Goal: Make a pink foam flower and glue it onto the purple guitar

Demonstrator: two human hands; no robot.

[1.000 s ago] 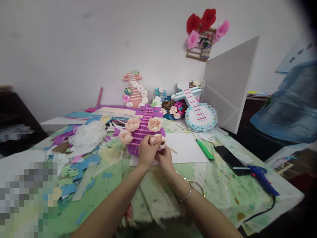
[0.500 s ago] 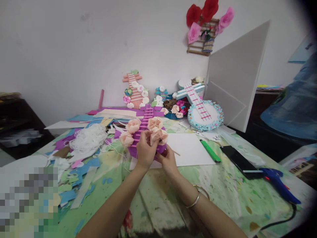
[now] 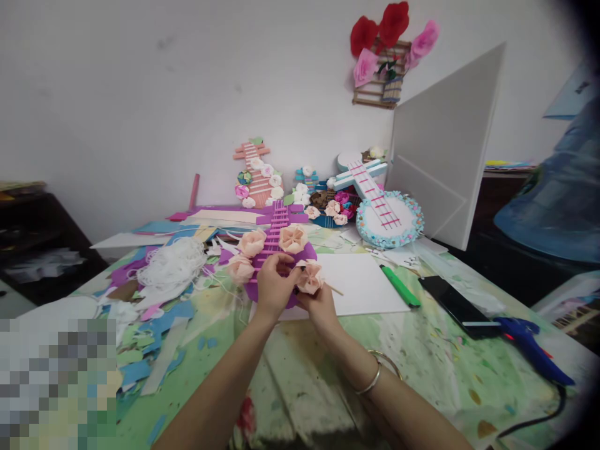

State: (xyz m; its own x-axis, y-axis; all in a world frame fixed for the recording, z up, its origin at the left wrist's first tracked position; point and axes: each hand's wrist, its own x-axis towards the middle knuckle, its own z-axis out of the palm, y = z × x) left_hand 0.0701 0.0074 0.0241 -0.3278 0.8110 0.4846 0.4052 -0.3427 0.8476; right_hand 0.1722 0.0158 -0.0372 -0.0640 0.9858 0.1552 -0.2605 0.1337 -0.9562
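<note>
In the head view, a purple toy lute (image 3: 280, 219) with pink strings lies in front of me, decorated with peach paper flowers (image 3: 252, 242). One peach paper flower (image 3: 310, 277) is at the lower right of its body, tilted towards me. My right hand (image 3: 321, 307) is closed on that flower from below, its fingertips partly hidden. Over the lute's strings, my left hand (image 3: 273, 287) has curled fingers, and its thumb presses the flower's left edge. A thin wooden stick (image 3: 335, 290) shows just right of the flower.
White board (image 3: 360, 294) lies under the lute. To the right are a green marker (image 3: 400, 286), a black phone (image 3: 457, 303) and a blue glue gun (image 3: 534, 350) with a cable. White string (image 3: 171, 269) and paper scraps (image 3: 173, 319) cover the left. A light-blue toy banjo (image 3: 389, 219) leans behind.
The flower in my hands has moved down and right, away from the flower above it, and turned more towards me. My left fingers now sit over the lute's body. The view shifted slightly.
</note>
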